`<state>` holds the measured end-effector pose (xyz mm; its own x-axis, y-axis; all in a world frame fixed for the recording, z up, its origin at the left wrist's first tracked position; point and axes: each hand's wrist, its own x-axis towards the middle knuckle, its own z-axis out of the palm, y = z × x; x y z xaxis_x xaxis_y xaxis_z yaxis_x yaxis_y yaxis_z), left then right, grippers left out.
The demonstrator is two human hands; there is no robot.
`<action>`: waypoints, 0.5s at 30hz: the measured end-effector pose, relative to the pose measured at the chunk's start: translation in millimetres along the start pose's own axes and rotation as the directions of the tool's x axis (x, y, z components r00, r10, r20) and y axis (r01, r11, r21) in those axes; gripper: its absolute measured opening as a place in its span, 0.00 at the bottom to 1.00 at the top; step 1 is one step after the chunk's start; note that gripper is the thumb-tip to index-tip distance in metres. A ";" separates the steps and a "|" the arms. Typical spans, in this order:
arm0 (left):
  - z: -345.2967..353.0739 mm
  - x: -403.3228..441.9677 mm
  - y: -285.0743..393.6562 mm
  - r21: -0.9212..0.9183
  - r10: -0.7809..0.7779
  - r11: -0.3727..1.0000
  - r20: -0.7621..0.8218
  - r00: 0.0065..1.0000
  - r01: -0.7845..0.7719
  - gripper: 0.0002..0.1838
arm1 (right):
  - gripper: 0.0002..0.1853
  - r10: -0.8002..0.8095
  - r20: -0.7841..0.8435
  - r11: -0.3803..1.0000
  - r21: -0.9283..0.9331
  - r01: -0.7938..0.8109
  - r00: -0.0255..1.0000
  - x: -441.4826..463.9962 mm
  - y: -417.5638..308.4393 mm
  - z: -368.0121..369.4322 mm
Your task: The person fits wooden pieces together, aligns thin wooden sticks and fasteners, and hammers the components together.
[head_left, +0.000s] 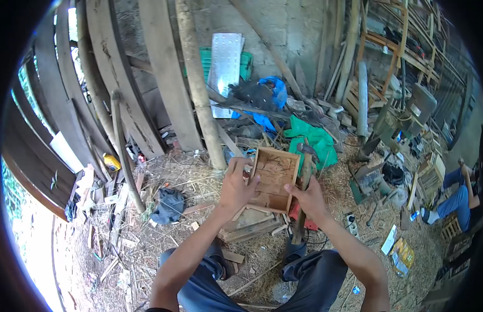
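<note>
A small, roughly square wooden box [259,194] is held up in front of me above my knees, its open side facing me. My left hand [237,183] grips the box's left wall, with the thumb along the edge. A small dark reddish thing shows by those fingers, too small to name. My right hand [310,199] is wrapped round the wooden handle of a hammer [300,224], held upright beside the box. The hammer's dark head is above the hand, against a green cloth behind. My right thumb presses on the box's right wall.
Loose boards [252,229] lie on the straw-strewn ground before my feet. A machine [374,177] stands to the right, near a seated person [454,200]. A dark cloth [168,206], a yellow bottle [111,162] and a green sheet [316,140] lie around. Poles and planks [200,83] lean behind.
</note>
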<state>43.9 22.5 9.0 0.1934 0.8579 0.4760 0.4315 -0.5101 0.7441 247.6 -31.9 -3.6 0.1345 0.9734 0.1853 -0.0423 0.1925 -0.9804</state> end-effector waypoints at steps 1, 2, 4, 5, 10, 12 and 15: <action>-15.1 -4.0 3.8 0.052 0.062 0.997 -0.046 0.997 -0.060 0.19 | 0.22 0.043 0.043 0.999 -0.010 -0.043 0.998 -3.2 -1.2 10.6; -26.3 -8.4 5.2 0.105 0.123 0.988 -0.084 0.989 -0.114 0.18 | 0.23 0.092 0.082 0.996 -0.023 -0.090 0.992 -8.0 -1.0 20.3; -40.5 -17.1 0.5 0.182 0.233 0.962 -0.146 0.961 -0.206 0.16 | 0.20 0.121 0.041 0.989 -0.095 -0.116 0.992 -19.1 -1.3 42.5; -46.2 -20.5 -1.0 0.173 0.249 0.960 -0.173 0.953 -0.220 0.14 | 0.20 0.085 0.046 0.996 -0.033 -0.083 0.995 -22.8 -3.9 52.5; -59.1 -35.6 -7.9 0.014 0.140 0.990 -0.219 0.966 -0.140 0.10 | 0.19 0.032 0.040 0.999 0.030 -0.033 0.999 -35.0 -13.7 67.7; -59.0 -32.7 -8.2 0.057 0.184 0.983 -0.231 0.955 -0.176 0.11 | 0.24 0.111 0.005 0.990 0.085 -0.111 0.994 -33.4 -10.1 65.5; -60.1 -29.9 -12.4 0.017 0.139 0.990 -0.160 0.977 -0.138 0.12 | 0.23 0.148 0.009 0.982 0.118 -0.148 0.989 -30.6 -10.0 66.2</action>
<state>-20.2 -0.5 13.7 0.1079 0.7575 0.6438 0.4152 -0.6227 0.6632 178.3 -55.5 5.0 0.1179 0.9923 0.0387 -0.1780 0.0594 -0.9822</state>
